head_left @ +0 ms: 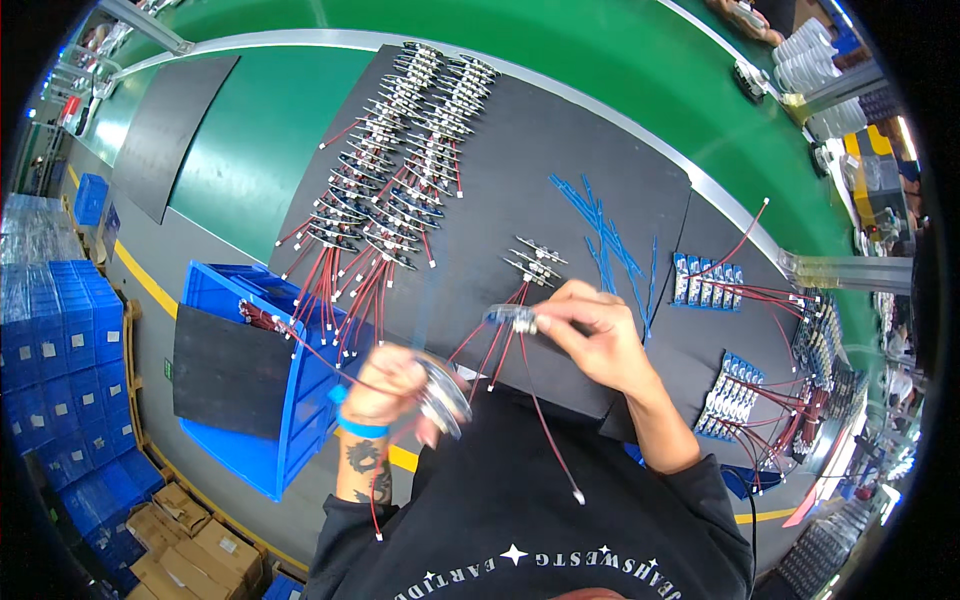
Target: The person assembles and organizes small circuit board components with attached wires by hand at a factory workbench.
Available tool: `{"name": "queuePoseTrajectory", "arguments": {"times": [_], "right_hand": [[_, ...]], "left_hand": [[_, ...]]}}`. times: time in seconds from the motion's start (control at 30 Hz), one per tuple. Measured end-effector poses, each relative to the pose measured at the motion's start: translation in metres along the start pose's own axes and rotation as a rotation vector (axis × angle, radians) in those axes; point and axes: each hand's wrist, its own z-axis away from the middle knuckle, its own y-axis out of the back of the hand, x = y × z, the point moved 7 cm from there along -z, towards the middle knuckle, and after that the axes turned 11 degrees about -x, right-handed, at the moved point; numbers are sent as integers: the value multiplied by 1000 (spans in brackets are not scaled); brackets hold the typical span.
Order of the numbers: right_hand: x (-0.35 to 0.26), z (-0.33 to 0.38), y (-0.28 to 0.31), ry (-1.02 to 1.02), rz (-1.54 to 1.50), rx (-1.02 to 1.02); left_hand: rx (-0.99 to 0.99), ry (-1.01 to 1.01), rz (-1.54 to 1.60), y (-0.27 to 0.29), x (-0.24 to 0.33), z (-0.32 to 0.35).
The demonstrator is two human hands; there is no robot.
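Right hand (600,335) pinching small circuit board (508,315) between thumb and fingers, board left of hand; left hand (382,385), blurred, gripping board stack (444,402) at its right

Left hand (385,385) near eight o'clock gripping a blurred bunch of boards (443,400), right hand (600,335) toward three pinching a small circuit board (514,318), red-wired board rows (395,150) on the counter (250,160) at eleven, blue strips (612,238) at two, blue bin (305,410) past eight
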Motion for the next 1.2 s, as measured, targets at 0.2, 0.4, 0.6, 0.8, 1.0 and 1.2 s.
{"name": "queuePoseTrajectory", "arguments": {"times": [0.2,0.4,0.6,0.8,1.0,1.2], "right_hand": [[-8,1,0,124,361,238],[-31,6,-27,142,-198,-208],[-7,11,-28,75,-377,-196],[-3,5,-13,226,221,258],[-24,6,-30,120,-202,-57],[-20,12,-37,149,-427,-314]], "left_hand": [[320,-59,-332,11,31,18],[-28,97,-526,-46,5,-27],[-282,82,-177,-30,-12,-14],[151,-140,-298,7,21,20],[247,-48,-707,-31,13,-7],[-118,-234,-1218,-68,24,-23]]}}
